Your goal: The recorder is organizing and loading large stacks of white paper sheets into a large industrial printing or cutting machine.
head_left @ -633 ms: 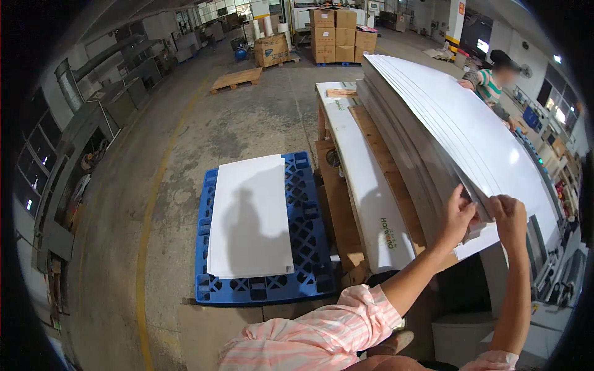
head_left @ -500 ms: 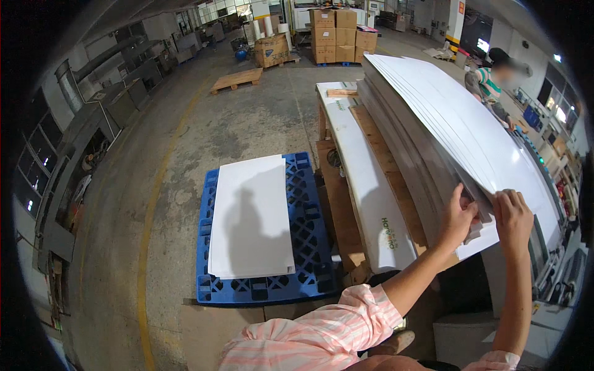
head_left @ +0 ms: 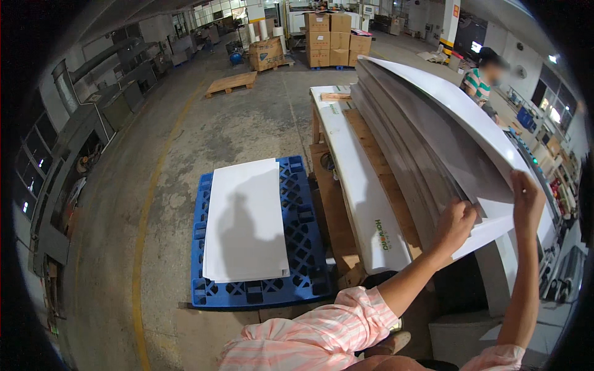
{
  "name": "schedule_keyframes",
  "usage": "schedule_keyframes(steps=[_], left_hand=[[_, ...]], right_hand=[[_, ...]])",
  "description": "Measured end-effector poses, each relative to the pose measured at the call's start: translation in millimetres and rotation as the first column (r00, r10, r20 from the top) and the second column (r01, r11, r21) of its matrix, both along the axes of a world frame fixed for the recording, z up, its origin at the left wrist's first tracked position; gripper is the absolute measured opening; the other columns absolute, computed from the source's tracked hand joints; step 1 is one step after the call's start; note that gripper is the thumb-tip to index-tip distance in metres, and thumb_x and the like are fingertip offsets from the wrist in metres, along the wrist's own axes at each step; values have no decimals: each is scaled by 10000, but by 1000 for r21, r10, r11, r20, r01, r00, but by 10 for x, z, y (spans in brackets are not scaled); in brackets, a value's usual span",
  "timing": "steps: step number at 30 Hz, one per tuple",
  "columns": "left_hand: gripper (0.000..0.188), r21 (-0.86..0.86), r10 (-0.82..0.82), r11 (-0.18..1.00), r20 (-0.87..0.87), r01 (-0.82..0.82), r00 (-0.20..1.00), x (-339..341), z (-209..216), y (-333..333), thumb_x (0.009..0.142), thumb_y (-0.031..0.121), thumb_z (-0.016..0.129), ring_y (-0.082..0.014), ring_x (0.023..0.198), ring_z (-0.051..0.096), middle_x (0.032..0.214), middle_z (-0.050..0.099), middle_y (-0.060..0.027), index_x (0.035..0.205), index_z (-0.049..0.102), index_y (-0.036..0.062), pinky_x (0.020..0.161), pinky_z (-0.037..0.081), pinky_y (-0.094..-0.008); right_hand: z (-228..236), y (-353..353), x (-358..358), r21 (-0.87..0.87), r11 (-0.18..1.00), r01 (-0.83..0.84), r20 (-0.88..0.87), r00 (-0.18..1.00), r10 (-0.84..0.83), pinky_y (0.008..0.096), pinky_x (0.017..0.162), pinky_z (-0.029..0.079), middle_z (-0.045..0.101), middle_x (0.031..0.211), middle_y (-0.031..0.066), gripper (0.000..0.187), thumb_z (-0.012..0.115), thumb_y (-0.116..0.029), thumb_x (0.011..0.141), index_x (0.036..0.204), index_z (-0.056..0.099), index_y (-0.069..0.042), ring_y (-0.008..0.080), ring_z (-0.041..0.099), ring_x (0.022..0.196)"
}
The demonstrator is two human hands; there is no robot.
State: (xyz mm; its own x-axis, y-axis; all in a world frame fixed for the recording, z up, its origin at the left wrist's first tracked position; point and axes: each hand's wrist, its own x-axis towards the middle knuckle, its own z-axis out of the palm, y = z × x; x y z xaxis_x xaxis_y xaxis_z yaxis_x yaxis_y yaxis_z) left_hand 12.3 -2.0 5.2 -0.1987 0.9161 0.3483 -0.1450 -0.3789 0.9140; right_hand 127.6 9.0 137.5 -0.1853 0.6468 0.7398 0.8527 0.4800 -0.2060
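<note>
A tall stack of large white sheets [head_left: 396, 145] rises on my right. My right hand [head_left: 528, 198] pinches the near right corner of the top sheets [head_left: 461, 96] and holds them up, bowed, so that a wide gap shows beneath. How many sheets it holds cannot be made out. Against the near edge of the stack, below the lifted part, my left hand [head_left: 456, 224] is closed with its fingers curled. What lies between those fingers is hidden.
The stack rests on wooden boards over a white-covered table [head_left: 359, 179]. Left of it, a blue plastic pallet [head_left: 303, 216] bears a lower pile of white sheets [head_left: 241, 185]. Beyond are a wooden pallet [head_left: 232, 82] and cardboard boxes [head_left: 329, 40]. A person [head_left: 479, 83] is behind the stack.
My right hand has moved up and slightly right, lifting the sheets' corner and widening the gap. My left hand's fingers have curled in at the stack's edge.
</note>
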Motion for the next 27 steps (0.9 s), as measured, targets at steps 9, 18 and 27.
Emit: schedule_keyframes(steps=[9, 18, 27], left_hand=[[169, 63, 171, 984, -95, -165, 981, -73, -73, -100, 813, 140, 539, -256, 715, 523, 786, 492, -145, 808, 537, -29, 628, 406, -341], [396, -81, -145, 983, 184, 162, 972, -97, 65, 12, 908, 365, 461, -101, 703, 513, 777, 593, -41, 880, 616, 2, 619, 428, -254], [187, 47, 42, 998, -16, -41, 999, -79, -23, 11, 819, 45, 549, -84, 660, 469, 726, 530, -14, 974, 614, -36, 593, 399, -228]], right_hand=[[-406, -283, -225, -318, 947, 49, 223, 975, 24, 354, 585, 419, 595, 741, 131, 189, 564, -181, 815, 766, 619, -7, 298, 569, 669], [-450, -254, -85, -86, 994, -65, 319, 944, 89, 379, 681, 476, 623, 850, 85, 216, 623, -227, 743, 901, 632, -81, 276, 578, 830], [-162, 20, -11, 8, 999, 50, 73, 996, -51, 384, 557, 448, 586, 688, 100, 102, 565, -187, 783, 782, 620, -101, 285, 578, 663]])
